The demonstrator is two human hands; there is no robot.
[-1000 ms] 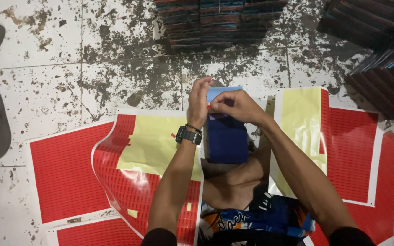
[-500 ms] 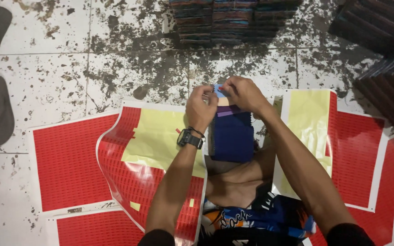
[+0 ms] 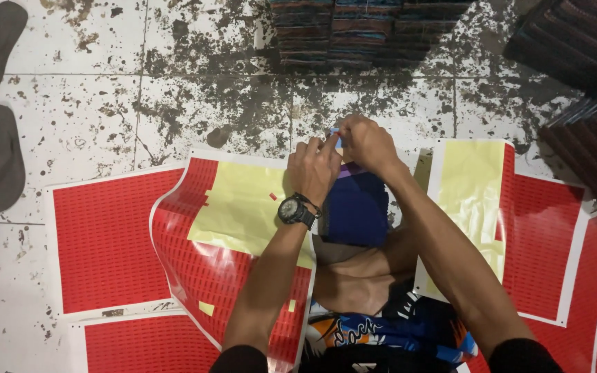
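Hands: your left hand (image 3: 314,168) and right hand (image 3: 365,144) pinch the top edge of the dark blue folded cloth (image 3: 355,207); red sticker sheets (image 3: 108,238) crowd both sides of it.

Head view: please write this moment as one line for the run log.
left hand: pinching small blue piece | right hand: pinching same piece | dark blue stack: below hands | red sticker sheets: on floor

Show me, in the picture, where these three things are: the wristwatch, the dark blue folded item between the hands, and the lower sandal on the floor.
wristwatch (image 3: 292,210), head view, on its round dial.
dark blue folded item (image 3: 357,207), head view, middle of its blue face.
lower sandal (image 3: 0,157), head view, middle of its sole.
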